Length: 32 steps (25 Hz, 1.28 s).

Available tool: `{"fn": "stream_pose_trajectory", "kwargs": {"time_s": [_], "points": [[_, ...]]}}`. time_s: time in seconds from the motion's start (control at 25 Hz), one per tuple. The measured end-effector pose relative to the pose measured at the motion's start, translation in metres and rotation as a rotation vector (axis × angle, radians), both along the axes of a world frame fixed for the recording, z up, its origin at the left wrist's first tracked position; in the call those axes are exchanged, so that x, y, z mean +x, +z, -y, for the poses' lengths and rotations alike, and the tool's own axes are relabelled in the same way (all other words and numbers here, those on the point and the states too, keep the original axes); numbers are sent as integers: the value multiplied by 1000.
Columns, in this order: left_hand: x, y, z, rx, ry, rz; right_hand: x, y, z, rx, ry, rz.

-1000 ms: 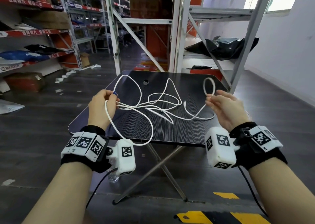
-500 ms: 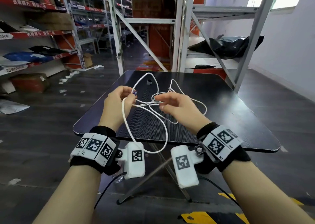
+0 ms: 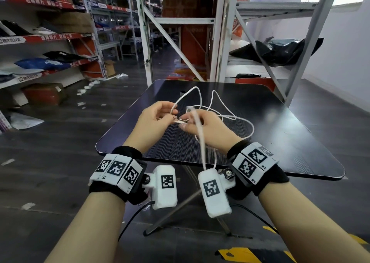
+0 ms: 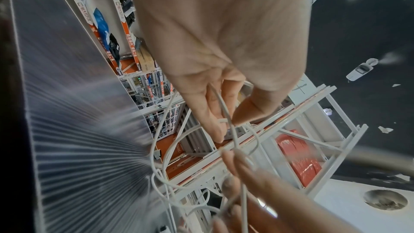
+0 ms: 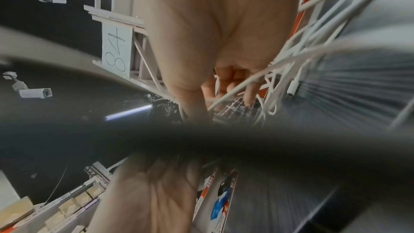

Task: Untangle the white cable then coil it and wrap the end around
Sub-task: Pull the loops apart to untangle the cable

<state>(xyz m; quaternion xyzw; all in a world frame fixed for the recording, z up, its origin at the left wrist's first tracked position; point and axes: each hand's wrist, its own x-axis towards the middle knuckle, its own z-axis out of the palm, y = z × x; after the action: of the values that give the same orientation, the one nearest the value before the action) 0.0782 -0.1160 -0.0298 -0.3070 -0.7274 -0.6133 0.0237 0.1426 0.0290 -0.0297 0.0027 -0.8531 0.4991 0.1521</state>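
Observation:
A tangled white cable (image 3: 236,118) lies in loose loops on the black table (image 3: 280,132). Both hands meet over the table's near middle. My left hand (image 3: 173,116) pinches a strand between thumb and fingers, which the left wrist view shows clearly at the cable (image 4: 226,121). My right hand (image 3: 184,126) faces it with fingers curled round several strands (image 5: 233,91). One blurred strand (image 3: 200,142) hangs from the hands past the table's front edge, in front of the right wrist. A white connector (image 5: 293,86) shows among the strands beside the right hand.
White metal racks (image 3: 220,42) stand just behind the table, one shelf holding a black bag (image 3: 280,50). Stocked shelves (image 3: 50,38) line the left side. Folding legs (image 3: 176,206) show under the table. Yellow-black floor marking (image 3: 240,256) lies near my feet.
My right hand came in from the table's right side to meet the left hand at the tangle. The loop hanging by the left wrist has swung over in front of the right wrist.

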Motion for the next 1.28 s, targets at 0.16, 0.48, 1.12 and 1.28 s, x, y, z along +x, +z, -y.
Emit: {"fn": "stream_pose_trajectory", "kwargs": {"time_s": [0.16, 0.48, 1.12, 1.28], "points": [[-6, -1, 7, 64, 39, 60, 8, 6, -22, 44, -136, -127], [-33, -14, 36, -80, 258, -96, 37, 17, -69, -204, -245, -209], [-23, 2, 53, 121, 216, 15, 48, 22, -90, -87, -448, -40], [-7, 16, 38, 184, 27, 4, 48, 26, -53, 5, -230, -81]]}}
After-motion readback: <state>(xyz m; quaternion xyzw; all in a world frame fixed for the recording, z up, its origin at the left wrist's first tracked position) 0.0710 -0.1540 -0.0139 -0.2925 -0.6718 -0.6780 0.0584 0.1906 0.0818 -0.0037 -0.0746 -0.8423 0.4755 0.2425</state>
